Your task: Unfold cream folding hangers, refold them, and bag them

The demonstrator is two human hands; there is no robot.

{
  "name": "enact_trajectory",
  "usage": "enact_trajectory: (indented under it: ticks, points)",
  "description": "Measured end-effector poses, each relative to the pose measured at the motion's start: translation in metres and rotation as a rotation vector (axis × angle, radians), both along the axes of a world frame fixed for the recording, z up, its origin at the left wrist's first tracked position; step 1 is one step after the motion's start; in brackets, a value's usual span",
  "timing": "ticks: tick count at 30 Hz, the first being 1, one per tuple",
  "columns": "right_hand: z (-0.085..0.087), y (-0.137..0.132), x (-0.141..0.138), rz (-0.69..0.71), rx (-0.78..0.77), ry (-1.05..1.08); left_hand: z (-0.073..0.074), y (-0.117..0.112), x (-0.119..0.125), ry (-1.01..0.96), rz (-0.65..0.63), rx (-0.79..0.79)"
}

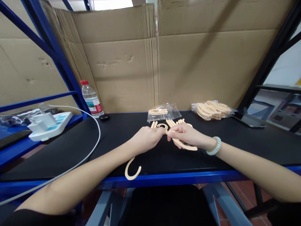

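Observation:
Over the middle of the table, my left hand (149,139) and my right hand (185,135) meet at their fingertips. Both are closed on a beige plastic folding hanger, whose curved arm (187,147) sticks out beneath my right palm. The exact joint between the fingers is mostly covered. A beige hook (133,174) shows below my left wrist, by the table's front edge; whether it belongs to the held hanger I cannot tell. Just behind my hands, several loose beige hanger parts (171,123) lie on the black tabletop.
Beyond the hands lies a clear bag (172,111) with beige parts; a fuller bag (213,110) is right of it, near a phone-like flat device (249,121). A water bottle (92,100), a power strip (51,127) and a white cable (98,135) are on the left. Cardboard (122,69) walls the back.

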State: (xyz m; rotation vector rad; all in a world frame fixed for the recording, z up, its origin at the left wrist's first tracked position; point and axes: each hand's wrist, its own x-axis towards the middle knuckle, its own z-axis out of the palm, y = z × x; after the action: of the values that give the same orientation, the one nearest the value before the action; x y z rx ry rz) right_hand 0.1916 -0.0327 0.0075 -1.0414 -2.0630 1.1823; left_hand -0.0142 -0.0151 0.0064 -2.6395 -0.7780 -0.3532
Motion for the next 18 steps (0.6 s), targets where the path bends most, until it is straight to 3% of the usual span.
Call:
enact_trajectory:
  ticks: [12,18]
  points:
    - [-0.002,0.017,0.013,0.149,0.017,0.079,0.012,-0.007,0.003,-0.098,0.05,-0.126]
    - [0.015,0.016,0.03,0.189,0.086,0.1,0.013,0.014,-0.009,-0.221,0.148,-0.132]
